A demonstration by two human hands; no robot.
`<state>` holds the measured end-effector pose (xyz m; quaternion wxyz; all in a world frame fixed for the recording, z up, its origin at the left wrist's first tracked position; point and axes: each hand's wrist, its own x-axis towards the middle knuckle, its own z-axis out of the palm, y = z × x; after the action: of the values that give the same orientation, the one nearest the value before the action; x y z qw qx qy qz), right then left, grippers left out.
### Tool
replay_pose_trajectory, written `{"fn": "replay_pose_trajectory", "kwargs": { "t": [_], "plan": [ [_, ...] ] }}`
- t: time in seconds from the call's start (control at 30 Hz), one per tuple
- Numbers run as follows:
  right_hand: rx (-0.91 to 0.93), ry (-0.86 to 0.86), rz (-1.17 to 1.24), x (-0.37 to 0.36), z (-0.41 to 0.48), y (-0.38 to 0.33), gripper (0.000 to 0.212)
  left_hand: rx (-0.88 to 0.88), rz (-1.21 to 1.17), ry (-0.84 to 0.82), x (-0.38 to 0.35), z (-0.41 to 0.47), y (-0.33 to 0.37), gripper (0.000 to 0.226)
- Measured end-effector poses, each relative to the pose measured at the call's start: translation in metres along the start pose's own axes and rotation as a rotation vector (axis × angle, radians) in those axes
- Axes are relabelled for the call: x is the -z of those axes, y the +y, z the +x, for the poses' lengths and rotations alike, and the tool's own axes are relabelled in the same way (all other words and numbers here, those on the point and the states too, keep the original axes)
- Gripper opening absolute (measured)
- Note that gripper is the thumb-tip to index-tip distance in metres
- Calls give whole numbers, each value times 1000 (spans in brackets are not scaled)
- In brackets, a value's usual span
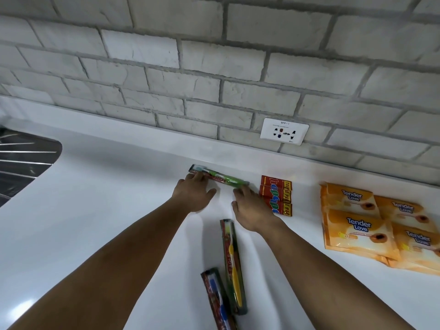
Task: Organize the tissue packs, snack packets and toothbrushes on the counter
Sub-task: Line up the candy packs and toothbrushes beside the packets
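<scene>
A packaged green toothbrush (220, 178) lies along the back of the white counter (107, 210). My left hand (194, 194) touches its left end with straight fingers, and my right hand (250, 208) touches its right end the same way. Nearer to me lie a packaged yellow toothbrush (233, 265) and a packaged blue toothbrush (217, 301), side by side. Red snack packets (277, 195) sit stacked just right of my right hand. Several orange tissue packs (371, 225) lie in a group at the far right.
A grey brick wall rises behind the counter, with a white power socket (284, 131) low on it. A dark sink drainer (21, 165) occupies the left edge.
</scene>
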<state>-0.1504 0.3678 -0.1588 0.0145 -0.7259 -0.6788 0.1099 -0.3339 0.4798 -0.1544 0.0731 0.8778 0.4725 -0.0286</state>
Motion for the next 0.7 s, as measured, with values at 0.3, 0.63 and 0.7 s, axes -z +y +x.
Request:
{"fn": "replay_pose_trajectory", "kwargs": {
  "t": [0.3,0.63,0.7],
  "plan": [
    [-40,-90,4,12,21,11,49,-15,-19,-15,2,22,1,68],
    [-66,-126,32,16,24,15,55,-31,-35,-42,4,31,1,70],
    [-70,-130,48,16,22,15,56,-27,-47,-51,3,29,2,69]
  ]
}}
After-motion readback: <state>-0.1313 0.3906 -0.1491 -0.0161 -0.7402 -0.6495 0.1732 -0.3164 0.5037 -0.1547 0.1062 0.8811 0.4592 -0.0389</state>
